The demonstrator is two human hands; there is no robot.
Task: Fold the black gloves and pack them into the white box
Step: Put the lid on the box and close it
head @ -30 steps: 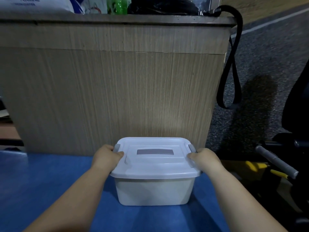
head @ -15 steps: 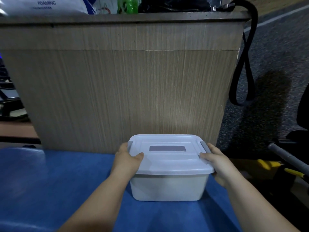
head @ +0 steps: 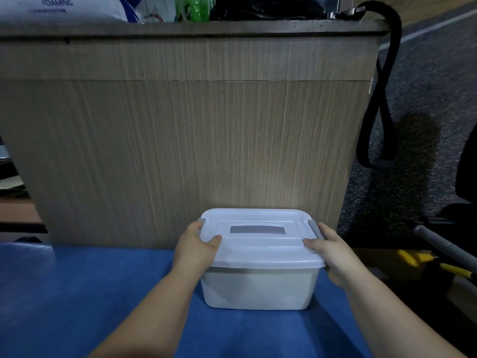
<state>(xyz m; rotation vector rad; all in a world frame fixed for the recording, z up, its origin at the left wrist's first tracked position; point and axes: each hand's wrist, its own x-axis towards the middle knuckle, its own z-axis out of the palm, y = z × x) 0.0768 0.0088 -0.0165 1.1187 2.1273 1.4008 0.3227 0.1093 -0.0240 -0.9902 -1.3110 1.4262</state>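
1. Head view: the white box (head: 260, 288) stands on a blue table (head: 77, 293), low in the frame at about 6 o'clock, near the table's far edge.
2. Its lid (head: 258, 251) is on. A flat grey handle (head: 257, 229) lies in the middle of the lid, and the walls are cloudy, so the contents cannot be made out.
3. The left hand (head: 196, 246) grips the lid at the box's 9 o'clock side. The thumb lies on top of the lid, and the fingers curl round the edge by the left grey latch (head: 201, 223).
4. The right hand (head: 333, 254) grips the lid at the box's 3 o'clock side. The thumb lies on top, and the fingers reach along the side beside the right grey latch (head: 314, 228).
5. Both bare forearms come in from the bottom edge, at 7 and 5 o'clock.
6. Behind the box, at 12 o'clock, rises the wood-grain side of a desk (head: 193, 138).
7. On the desk top stand a white bag (head: 56, 9) at 11 o'clock and a green bottle (head: 193, 7) near 12 o'clock.
8. A black strap (head: 382, 99) hangs in a loop over the desk's corner at 2 o'clock, against the grey floor (head: 433, 73).
9. At 4 o'clock, beside the table, lie yellow-handled objects (head: 413, 257), too dim to identify.
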